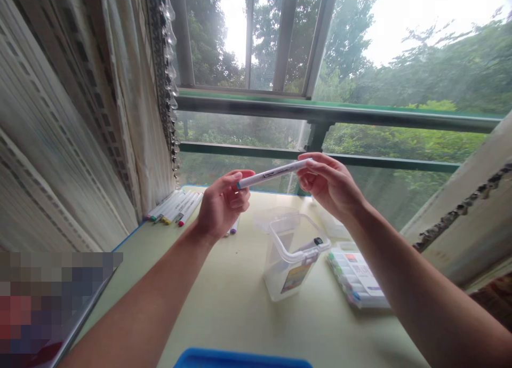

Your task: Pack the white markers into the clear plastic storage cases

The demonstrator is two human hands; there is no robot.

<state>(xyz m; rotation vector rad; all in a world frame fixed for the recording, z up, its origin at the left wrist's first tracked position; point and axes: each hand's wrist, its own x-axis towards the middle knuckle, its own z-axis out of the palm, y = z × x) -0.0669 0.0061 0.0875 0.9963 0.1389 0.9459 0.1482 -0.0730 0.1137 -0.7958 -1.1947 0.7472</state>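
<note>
Between my two hands, above the table, a white marker pen (276, 172) with a teal end is held, tilted slightly up to the right. My left hand (224, 204) pinches its teal end. At the other end, the thumb and fingers of my right hand (328, 181) grip it. Below the hands stands a clear plastic box (286, 272) with its lid open, holding a marker with a dark tip (317, 241). Several white markers (176, 207) with coloured ends lie at the table's far left; a purple-ended marker (233, 230) is partly hidden behind my left hand.
A flat clear case of markers (356, 277) lies right of the box, partly behind my right forearm. The blue edge of an object (240, 357) shows at the front of the table (236, 298). Curtains (132, 117) hang at left; a window with green rails (248, 105) lies behind.
</note>
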